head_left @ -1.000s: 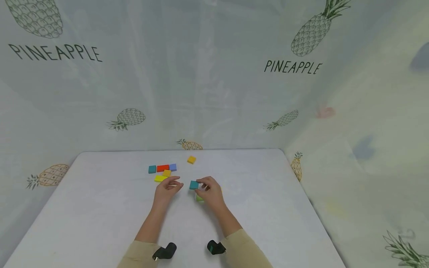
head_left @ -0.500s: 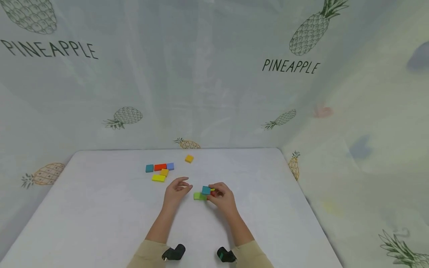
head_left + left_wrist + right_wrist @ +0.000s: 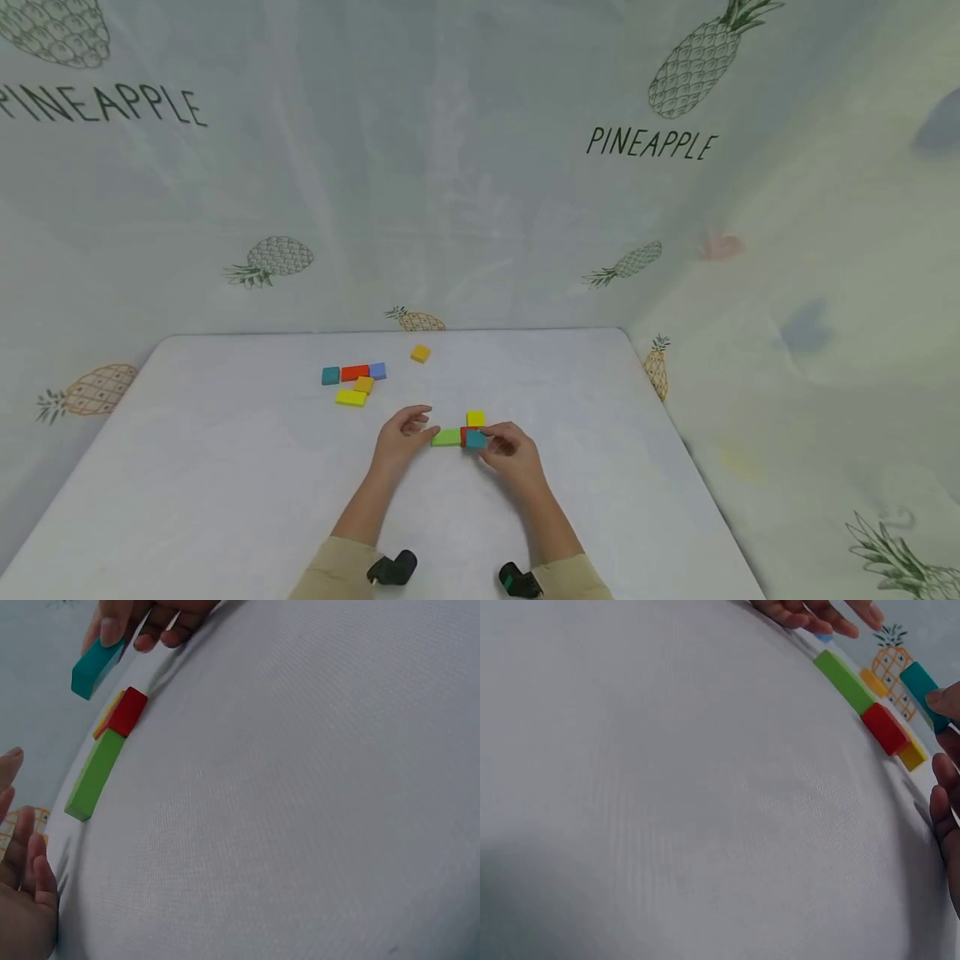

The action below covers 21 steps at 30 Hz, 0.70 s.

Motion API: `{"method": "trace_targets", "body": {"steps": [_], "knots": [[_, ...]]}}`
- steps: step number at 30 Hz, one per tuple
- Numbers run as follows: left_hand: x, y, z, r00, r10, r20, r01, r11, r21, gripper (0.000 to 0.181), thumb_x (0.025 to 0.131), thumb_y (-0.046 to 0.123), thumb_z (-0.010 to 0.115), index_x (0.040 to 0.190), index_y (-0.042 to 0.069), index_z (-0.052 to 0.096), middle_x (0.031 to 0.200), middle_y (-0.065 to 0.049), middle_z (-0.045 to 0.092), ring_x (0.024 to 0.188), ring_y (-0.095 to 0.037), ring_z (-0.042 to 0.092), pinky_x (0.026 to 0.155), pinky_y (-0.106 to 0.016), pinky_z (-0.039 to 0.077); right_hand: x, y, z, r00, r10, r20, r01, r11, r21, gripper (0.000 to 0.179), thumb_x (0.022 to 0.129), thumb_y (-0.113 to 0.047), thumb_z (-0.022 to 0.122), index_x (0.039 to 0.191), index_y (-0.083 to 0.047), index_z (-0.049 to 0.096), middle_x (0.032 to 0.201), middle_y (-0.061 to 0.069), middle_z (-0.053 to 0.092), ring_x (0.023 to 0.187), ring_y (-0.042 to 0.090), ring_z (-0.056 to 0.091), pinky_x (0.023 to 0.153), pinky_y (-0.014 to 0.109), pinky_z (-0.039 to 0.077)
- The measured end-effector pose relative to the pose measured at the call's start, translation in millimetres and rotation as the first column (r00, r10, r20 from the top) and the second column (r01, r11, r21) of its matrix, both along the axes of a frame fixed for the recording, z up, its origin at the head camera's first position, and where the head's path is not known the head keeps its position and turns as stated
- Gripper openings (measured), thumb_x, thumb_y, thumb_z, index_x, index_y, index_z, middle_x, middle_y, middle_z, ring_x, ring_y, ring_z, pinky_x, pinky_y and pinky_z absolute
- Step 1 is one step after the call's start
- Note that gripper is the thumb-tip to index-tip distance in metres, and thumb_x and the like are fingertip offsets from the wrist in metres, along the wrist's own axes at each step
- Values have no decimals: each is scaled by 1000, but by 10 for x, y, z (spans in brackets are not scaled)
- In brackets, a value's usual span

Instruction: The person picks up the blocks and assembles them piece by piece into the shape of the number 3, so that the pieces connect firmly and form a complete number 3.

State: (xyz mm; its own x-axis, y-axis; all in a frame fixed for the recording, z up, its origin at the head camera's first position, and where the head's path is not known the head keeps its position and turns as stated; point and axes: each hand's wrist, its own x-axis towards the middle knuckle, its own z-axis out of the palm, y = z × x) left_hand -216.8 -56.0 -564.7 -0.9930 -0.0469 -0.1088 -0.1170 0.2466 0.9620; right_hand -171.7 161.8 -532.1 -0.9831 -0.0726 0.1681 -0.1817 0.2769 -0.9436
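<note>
My right hand [image 3: 515, 456] pinches a teal block [image 3: 476, 440] between thumb and fingers. In both wrist views that block is held up above the table, over a red block [image 3: 129, 711]. The red one touches the right end of a long green block [image 3: 447, 437], and a yellow block [image 3: 476, 418] lies just behind it. My left hand [image 3: 401, 439] is beside the green block's left end, fingers loosely bent and holding nothing. The left wrist view shows a gap between this hand and the green block. From the head, the teal block hides most of the red one.
Farther back on the white table [image 3: 225, 467] lie another teal block [image 3: 331, 376], a red block [image 3: 355, 372], a blue block [image 3: 378, 371], an orange block [image 3: 364, 385] and a long yellow block [image 3: 351, 397]. Another orange block [image 3: 421, 353] sits near the back edge, before a pineapple-print curtain [image 3: 480, 183].
My right hand has carried the teal block rightward and toward me, over the red block. My left hand has moved right, to the green block's left end. The head view has shifted slightly.
</note>
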Motion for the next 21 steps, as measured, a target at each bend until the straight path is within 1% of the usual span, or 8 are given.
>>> {"method": "trace_targets", "body": {"steps": [4, 11, 15, 18, 21], "knots": [[17, 4, -16, 1000, -21, -4, 21, 999, -44, 38, 82, 20, 80, 118, 16, 68, 102, -1, 65, 93, -21, 54, 81, -34, 47, 11, 62, -52, 1000, 28, -2, -28, 1000, -8, 25, 79, 6, 74, 105, 5, 70, 97, 26, 61, 82, 42, 55, 70, 23, 48], [31, 1, -5, 998, -68, 7, 68, 988, -138, 37, 80, 16, 81, 115, 13, 70, 98, 1, 63, 90, -20, 53, 78, -33, 47, 21, 144, -76, 993, 113, 19, -113, 994, -1, 26, 81, 7, 72, 107, 8, 68, 96, 27, 60, 83, 42, 54, 72, 23, 48], [17, -26, -27, 997, -81, 9, 82, 982, -170, 36, 80, 14, 81, 113, 11, 70, 97, 0, 62, 90, -19, 53, 79, -33, 47, 24, 159, -61, 991, 132, 30, -132, 991, -2, 27, 81, 8, 71, 108, 9, 67, 98, 28, 60, 84, 43, 53, 72, 23, 47], [1, -42, -36, 996, -89, 27, 93, 980, -179, 33, 80, 14, 81, 111, 11, 71, 96, 0, 61, 90, -19, 53, 80, -34, 47, 19, 163, -53, 989, 140, 47, -140, 990, -6, 27, 81, 8, 71, 108, 9, 67, 99, 28, 59, 85, 45, 52, 72, 23, 47], [-5, -45, -32, 994, -102, 38, 107, 974, -197, 30, 80, 15, 81, 109, 11, 72, 96, 0, 60, 90, -19, 52, 80, -34, 47, 15, 165, -41, 988, 143, 65, -145, 989, 24, 26, 82, 8, 71, 108, 7, 68, 98, 27, 59, 86, 45, 51, 72, 23, 46]]}}
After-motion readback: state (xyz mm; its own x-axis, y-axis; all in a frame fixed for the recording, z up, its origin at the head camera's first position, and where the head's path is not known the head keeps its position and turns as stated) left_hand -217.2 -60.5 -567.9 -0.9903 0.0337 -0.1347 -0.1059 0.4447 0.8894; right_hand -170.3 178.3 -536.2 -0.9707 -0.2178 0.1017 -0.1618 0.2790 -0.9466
